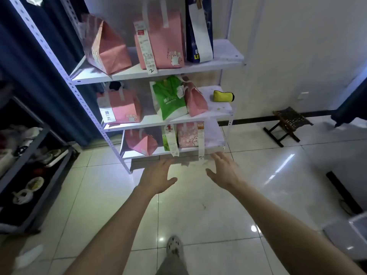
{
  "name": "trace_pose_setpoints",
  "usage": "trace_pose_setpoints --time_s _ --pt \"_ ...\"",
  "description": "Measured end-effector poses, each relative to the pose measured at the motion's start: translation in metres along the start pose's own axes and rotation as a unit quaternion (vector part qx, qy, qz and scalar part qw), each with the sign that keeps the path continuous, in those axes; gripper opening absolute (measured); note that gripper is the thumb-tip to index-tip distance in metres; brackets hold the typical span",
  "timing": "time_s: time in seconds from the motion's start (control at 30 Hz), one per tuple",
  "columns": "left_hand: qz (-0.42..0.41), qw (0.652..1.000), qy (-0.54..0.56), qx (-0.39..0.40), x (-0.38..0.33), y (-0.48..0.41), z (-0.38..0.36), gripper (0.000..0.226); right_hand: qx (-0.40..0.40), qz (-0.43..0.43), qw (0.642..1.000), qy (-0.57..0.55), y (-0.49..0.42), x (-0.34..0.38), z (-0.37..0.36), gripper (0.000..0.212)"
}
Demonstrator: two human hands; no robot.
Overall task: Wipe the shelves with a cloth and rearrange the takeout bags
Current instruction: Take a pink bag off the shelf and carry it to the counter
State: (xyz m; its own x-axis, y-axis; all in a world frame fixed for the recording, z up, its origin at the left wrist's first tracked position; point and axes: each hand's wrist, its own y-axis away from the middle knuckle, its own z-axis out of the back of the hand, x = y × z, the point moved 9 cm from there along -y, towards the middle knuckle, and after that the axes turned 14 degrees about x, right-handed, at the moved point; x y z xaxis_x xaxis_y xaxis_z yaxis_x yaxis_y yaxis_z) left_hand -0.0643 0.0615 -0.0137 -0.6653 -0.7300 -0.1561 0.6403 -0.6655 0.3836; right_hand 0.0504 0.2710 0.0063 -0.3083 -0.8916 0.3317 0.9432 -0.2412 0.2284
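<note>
Shelving stands at twelve o'clock from the person, a white slotted-steel rack of three boards loaded with takeout bags. Both hands are out low toward the bottom board, empty, fingers spread wide: the left hand at eleven o'clock, the right hand at one o'clock. The step in hand looks like lifting bags off the lowest shelf, and it would go best taken with one bag per hand, gripped by the body rather than the long receipts hanging over the edge, which would tear. Alternatively the cloth should be fetched first.

By size: two tall pink bags and a dark blue bag on the top board; a pink bag, a green bag and a smaller pink one leaning together on the middle board; a pink bag and a patterned one below. The yellow cloth, rolled up, I think, lies at the middle board's right end, well apart from both hands.
</note>
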Motion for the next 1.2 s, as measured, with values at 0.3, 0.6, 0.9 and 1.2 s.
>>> trace_pose_setpoints --time_s 0.3,0.6,0.9,1.2 --pt "0.004 0.998 0.025 0.060 0.037 -0.114 -0.013 0.077 0.074 -0.053 0.996 -0.017 -0.108 -0.036 -0.033 0.064" --pt "0.001 0.986 0.101 0.132 0.071 -0.234 -0.024 0.075 0.144 -0.106 0.982 -0.061 -0.205 -0.066 -0.070 0.073" --pt "0.024 0.971 0.173 0.162 0.062 -0.312 -0.039 0.076 0.189 -0.102 0.974 -0.079 -0.273 -0.113 -0.075 0.072" --pt "0.123 0.935 0.300 0.143 0.043 -0.389 -0.090 0.069 0.231 -0.074 0.963 -0.117 -0.350 -0.188 -0.099 0.070"
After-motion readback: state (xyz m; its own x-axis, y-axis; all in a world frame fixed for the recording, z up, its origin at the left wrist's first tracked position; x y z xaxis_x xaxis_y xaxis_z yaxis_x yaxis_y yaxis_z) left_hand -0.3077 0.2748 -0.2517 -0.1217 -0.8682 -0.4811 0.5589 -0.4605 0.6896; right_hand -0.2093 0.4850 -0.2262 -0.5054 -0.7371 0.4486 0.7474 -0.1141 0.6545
